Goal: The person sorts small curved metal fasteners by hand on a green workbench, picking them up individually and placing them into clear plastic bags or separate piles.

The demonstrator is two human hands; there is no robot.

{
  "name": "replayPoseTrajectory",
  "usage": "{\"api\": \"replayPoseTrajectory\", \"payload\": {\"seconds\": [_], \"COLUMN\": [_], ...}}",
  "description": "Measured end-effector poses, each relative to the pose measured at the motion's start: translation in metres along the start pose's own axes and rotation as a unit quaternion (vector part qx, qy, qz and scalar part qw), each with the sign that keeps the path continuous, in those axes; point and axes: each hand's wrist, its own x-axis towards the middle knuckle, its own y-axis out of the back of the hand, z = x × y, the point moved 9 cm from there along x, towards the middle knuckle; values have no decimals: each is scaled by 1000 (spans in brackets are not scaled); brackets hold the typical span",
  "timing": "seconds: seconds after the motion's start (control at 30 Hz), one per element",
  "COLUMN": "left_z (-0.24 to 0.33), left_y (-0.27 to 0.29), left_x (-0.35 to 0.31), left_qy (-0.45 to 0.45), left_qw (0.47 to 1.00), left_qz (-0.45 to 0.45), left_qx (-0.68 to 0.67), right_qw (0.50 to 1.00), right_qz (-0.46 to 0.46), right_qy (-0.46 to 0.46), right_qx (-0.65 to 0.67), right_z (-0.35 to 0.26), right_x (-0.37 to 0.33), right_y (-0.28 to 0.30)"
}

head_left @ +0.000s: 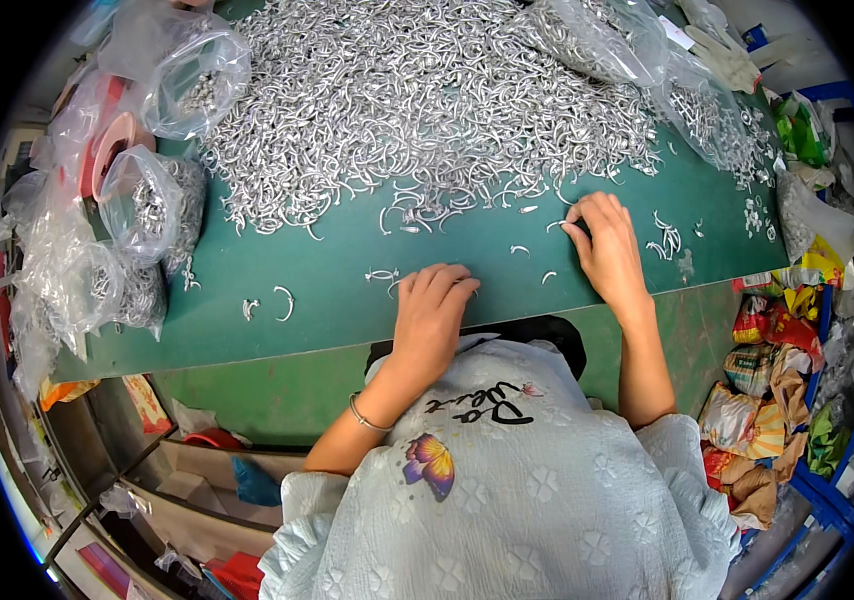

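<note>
A large heap of small silvery curved metal pieces [427, 100] covers the far part of a green tabletop [337, 270]. My right hand [605, 250] is at the near edge of the heap, thumb and forefinger closing on one small curved metal piece [555, 225]. Close to the table's front edge, my left hand [432, 318] rests with its fingers curled together and pointing down. What lies under those fingertips is hidden. Just beyond them sits a small metal piece [382, 275]. Single curved pieces [519, 249] lie between my hands, and another [285, 303] lies farther left.
Clear plastic bags of metal parts [152, 205] stand along the left side, near a pink tape roll [119, 150]. More bags [697, 110] lie at the far right. A small cluster of pieces [665, 238] is right of my right hand. Blue shelving [832, 500] with colourful packages stands at the right.
</note>
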Motion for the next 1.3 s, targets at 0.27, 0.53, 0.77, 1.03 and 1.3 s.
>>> {"api": "replayPoseTrajectory", "payload": {"seconds": [0.27, 0.53, 0.77, 1.03, 1.3], "left_z": [-8, -22, -25, 19, -4], "left_y": [10, 21, 36, -11, 18], "left_x": [-4, -12, -15, 19, 3], "left_qy": [14, 75, 97, 31, 100], "left_qw": [998, 992, 980, 999, 991], "left_qz": [25, 64, 113, 28, 38], "left_qx": [64, 83, 135, 6, 86], "right_qw": [997, 963, 978, 991, 971], "right_qz": [-19, 98, 103, 6, -104], "right_qy": [7, -160, -148, -112, -83], "right_qx": [-69, -192, -109, 76, 198], "right_z": [-12, 67, 48, 22, -11], "right_x": [-6, -50, -50, -50, -42], "right_y": [-9, 55, 49, 6, -1]}}
